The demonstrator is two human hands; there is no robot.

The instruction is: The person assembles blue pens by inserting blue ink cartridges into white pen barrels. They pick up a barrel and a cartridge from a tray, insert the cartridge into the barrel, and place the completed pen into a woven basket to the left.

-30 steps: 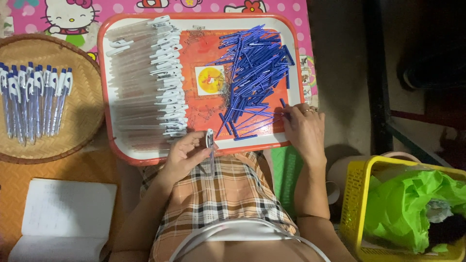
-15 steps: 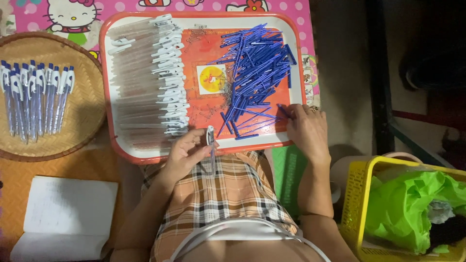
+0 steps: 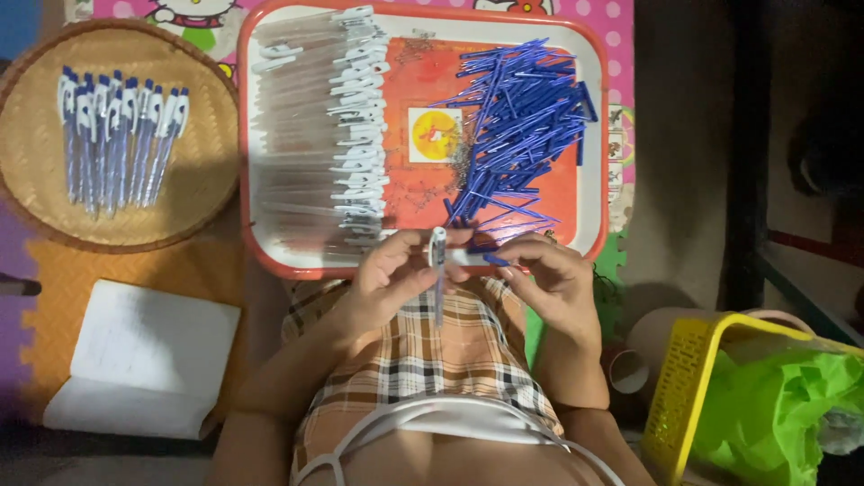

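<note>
Hands meet at the tray's (image 3: 589, 135) 6 o'clock edge. Left hand (image 3: 391, 279) pinches a clear pen barrel (image 3: 438, 270) upright, right hand (image 3: 549, 279) pinches a blue refill (image 3: 481, 258) at its mouth, lined up to slide in, I'd guess. Barrels (image 3: 315, 135) stacked at 9, refills (image 3: 517, 117) heaped at 3, both within easy reach. Finished pens (image 3: 117, 135) sit on the basket (image 3: 54, 211), well apart.

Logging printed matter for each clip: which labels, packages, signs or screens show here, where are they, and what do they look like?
Square label: middle of the orange tray, white border, yellow field with a small red picture.
Cartoon mat print: top edge, left of the tray, pink with white dots and a white cat figure.
Open booklet: lower left on the floor, white pages, nothing legible.
No screens or packages in view.
</note>
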